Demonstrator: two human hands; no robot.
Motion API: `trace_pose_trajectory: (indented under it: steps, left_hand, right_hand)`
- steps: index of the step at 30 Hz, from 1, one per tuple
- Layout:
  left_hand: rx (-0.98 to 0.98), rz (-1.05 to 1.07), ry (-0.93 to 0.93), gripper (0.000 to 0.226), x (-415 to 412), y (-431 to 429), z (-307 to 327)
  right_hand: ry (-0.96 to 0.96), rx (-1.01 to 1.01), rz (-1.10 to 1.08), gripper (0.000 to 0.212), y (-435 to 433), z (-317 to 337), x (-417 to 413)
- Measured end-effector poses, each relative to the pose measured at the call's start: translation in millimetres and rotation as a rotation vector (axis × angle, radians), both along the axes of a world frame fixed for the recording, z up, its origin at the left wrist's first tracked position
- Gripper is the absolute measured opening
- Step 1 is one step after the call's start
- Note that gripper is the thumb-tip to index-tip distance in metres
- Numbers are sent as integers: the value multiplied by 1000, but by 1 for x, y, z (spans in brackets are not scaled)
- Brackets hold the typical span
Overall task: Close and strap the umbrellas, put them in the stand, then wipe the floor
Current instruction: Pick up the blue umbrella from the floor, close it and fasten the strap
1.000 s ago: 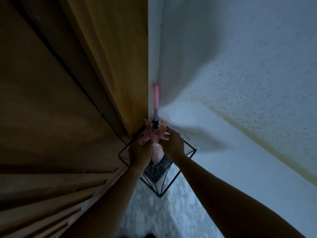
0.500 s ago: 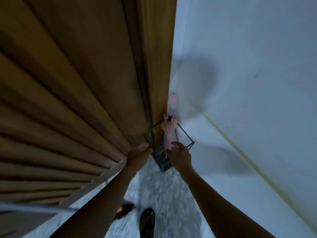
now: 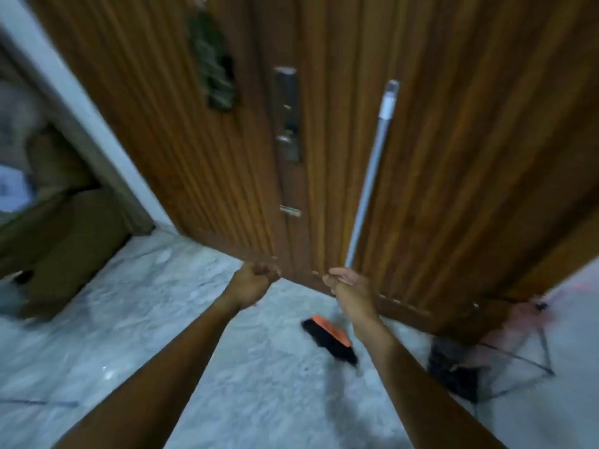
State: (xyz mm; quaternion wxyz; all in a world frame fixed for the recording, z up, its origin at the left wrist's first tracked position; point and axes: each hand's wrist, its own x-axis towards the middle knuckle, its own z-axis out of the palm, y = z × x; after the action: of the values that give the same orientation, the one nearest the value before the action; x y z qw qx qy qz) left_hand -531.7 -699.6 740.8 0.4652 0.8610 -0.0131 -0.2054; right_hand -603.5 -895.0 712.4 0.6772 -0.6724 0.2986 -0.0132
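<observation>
My left grip point(image 3: 256, 281) is a bare fist before the wooden door point(image 3: 437, 157). My right grip point(image 3: 348, 285) is at the mop pole point(image 3: 372, 163) leaning on that door; clasped or not, I cannot tell. The pink umbrella point(image 3: 522, 314) sits in the wire stand point(image 3: 453, 367) at the door's right foot

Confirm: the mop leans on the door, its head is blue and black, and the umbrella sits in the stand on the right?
The mop head is orange and black, not blue; the head view shows it. The mop leans on the door, and the umbrella sits in the stand on the right.
</observation>
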Motion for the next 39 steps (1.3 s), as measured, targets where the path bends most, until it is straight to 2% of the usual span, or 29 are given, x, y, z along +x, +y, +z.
trace_pose_trajectory:
  steps: [4, 10, 14, 18, 23, 26, 30, 34, 37, 39]
  left_hand:
    - [-4, 260, -117, 20, -29, 159, 31]
    - [-22, 593, -133, 31, -95, 392, 44]
    - [47, 744, -149, 30, -126, 532, 45]
    - [65, 849, -150, 26, -134, 634, 36]
    - [72, 896, -65, 20, -119, 711, 9]
    - [55, 957, 13, 26, -101, 749, -22]
    - [117, 1009, 202, 48, -73, 802, -84]
    - [145, 1068, 412, 63, -36, 857, -180]
    - [96, 1184, 446, 60, 2, 894, -259]
    - [68, 1239, 449, 58, 26, 919, -320]
  right_hand:
    - [-77, -26, 319, 11, 148, 25, 27]
    - [-77, -110, 765, 9, 375, 51, 36]
    - [-57, -120, 982, 7, 516, 48, 33]
    - [-42, -148, 1134, 9, 625, 39, 35]
    - [6, -183, 1294, 20, 718, 25, 60]
    - [43, -237, 1384, 21, 770, 3, 93]
    - [87, -331, 1520, 20, 849, -55, 155]
    - [150, -447, 1702, 21, 938, -152, 230]
    - [240, -564, 1790, 23, 993, -232, 278]
    - [302, -583, 1804, 13, 1027, -292, 303]
